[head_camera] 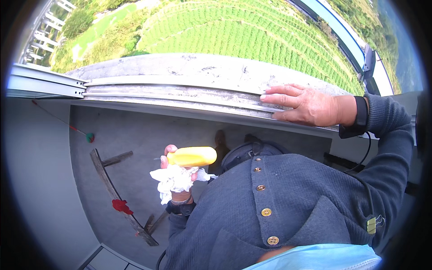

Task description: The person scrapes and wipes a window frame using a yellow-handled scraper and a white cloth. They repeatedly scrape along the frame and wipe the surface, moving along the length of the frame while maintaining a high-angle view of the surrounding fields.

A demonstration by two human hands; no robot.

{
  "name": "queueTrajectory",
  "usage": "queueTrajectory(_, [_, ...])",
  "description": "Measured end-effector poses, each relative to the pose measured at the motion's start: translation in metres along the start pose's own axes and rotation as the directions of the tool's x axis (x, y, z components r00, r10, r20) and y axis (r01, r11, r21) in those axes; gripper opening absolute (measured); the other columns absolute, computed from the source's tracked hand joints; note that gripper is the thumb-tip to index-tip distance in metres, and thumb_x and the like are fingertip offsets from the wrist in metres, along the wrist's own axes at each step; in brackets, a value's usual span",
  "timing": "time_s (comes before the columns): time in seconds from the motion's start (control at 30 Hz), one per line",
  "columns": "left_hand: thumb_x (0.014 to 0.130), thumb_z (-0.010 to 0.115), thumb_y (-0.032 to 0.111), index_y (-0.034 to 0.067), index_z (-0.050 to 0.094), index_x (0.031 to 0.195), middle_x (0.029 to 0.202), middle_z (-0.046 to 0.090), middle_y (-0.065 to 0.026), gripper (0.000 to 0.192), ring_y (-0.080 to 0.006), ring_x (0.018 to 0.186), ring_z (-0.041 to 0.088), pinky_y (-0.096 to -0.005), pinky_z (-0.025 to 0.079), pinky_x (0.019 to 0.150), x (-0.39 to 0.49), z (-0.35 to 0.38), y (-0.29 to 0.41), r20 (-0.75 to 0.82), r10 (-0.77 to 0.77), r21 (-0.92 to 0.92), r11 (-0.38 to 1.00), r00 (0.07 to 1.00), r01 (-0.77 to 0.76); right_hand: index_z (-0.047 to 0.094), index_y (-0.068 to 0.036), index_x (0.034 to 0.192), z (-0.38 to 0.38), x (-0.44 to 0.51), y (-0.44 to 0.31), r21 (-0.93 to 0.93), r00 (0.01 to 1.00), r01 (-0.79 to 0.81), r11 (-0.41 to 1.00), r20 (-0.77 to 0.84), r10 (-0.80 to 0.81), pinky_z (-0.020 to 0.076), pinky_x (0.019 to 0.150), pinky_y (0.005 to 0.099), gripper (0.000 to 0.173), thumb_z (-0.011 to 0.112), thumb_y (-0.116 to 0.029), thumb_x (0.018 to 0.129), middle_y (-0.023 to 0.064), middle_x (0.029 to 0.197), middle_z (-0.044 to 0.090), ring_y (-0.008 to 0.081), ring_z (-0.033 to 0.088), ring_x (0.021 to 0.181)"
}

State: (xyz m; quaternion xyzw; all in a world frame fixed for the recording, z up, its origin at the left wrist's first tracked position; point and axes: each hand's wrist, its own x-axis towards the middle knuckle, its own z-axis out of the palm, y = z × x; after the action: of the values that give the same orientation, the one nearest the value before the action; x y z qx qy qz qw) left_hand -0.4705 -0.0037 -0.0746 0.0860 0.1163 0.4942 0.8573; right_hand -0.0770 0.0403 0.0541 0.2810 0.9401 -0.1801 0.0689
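My left hand (164, 162) grips a fat yellow plastic handle (192, 156), held level in front of my body. A thin pale shaft seems to show beyond the fingers, so it may be a screwdriver; the tip is too faint to tell. Crumpled white tissue (173, 180) is bunched in the same hand and hides much of the palm. My right hand (308, 104) lies palm down, fingers apart and holding nothing, across the metal track of a window frame (189, 94). Its fingertips reach towards the rough concrete outer sill (216, 69).
Below on the grey floor (148, 135) lies a wooden frame (109, 182) with a red cloth (122, 206) on it. A thin stick with a green-and-red end (89, 137) leans by the left wall (37, 152). Outside, the ground drops to crop rows (236, 37).
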Motion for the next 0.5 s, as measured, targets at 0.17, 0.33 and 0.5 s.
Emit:
queueTrajectory(0.17, [0.103,0.046,0.042,0.014,0.054,0.119,0.108,0.069,-0.0221,0.034,-0.036,0.06,0.066,-0.038,0.055,0.048,-0.004,0.006,-0.015,-0.033,0.046,-0.016,0.999,0.998,-0.047,0.066,0.0,0.097,0.022,-0.002,0.023,-0.038,0.953,0.234,0.971,-0.191,-0.237,0.0329,0.114,0.0528,0.022,0.059,-0.017,0.087,0.0148,0.137,0.052,0.0314,0.043,0.135])
queueTrajectory(0.33, [0.103,0.046,0.041,0.013,0.055,0.12,0.112,0.068,-0.0207,0.035,-0.0355,0.061,0.066,-0.039,0.056,0.049,0.0,0.011,-0.029,0.036,0.075,0.02,0.997,0.997,-0.076,0.063,0.001,0.103,0.02,0.003,0.019,0.06,0.923,0.287,0.956,-0.283,-0.26,0.027,0.117,0.0583,0.017,0.058,-0.011,0.092,0.0116,0.13,0.056,0.0294,0.049,0.13])
queueTrajectory(0.5, [0.102,0.047,0.041,0.013,0.057,0.12,0.114,0.068,-0.0191,0.035,-0.033,0.064,0.067,-0.0383,0.056,0.05,-0.006,0.012,-0.032,0.029,0.111,0.012,0.994,0.993,-0.111,0.058,-0.002,0.088,-0.047,0.005,0.04,-0.113,0.778,0.019,0.993,-0.622,-0.086,0.0331,0.115,0.0556,0.012,0.068,-0.001,0.082,0.0122,0.129,0.057,0.0289,0.053,0.127])
